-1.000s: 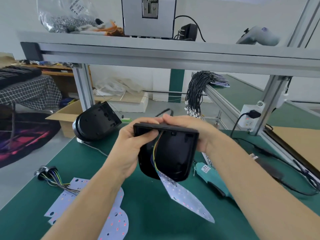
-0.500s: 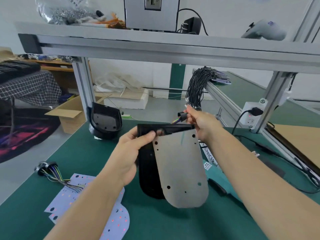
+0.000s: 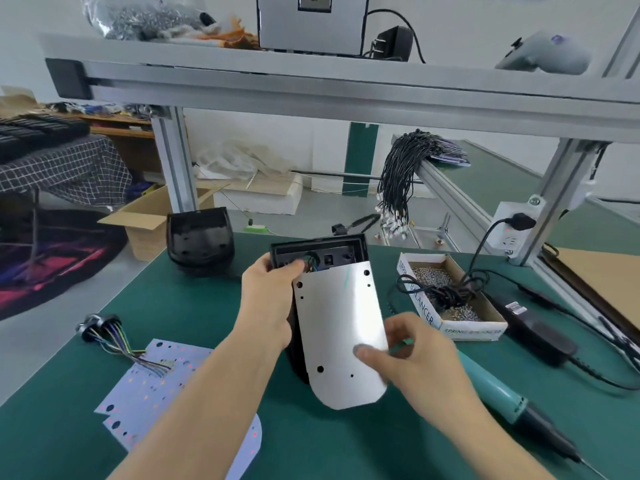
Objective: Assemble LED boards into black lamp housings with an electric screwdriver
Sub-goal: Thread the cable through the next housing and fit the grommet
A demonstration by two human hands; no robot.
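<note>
Left hand [image 3: 268, 299] grips the black housing [image 3: 320, 252]; right hand [image 3: 412, 355] pinches the LED board [image 3: 341, 327].

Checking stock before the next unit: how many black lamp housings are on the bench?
2: one housing gripped by the left hand, one spare housing at the bench's far left edge. Others may be out of view.

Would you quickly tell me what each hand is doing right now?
Left hand: grips the top corner of the black lamp housing.
Right hand: pinches the lower right edge of the LED board, thumb on its bare metal back.
</note>
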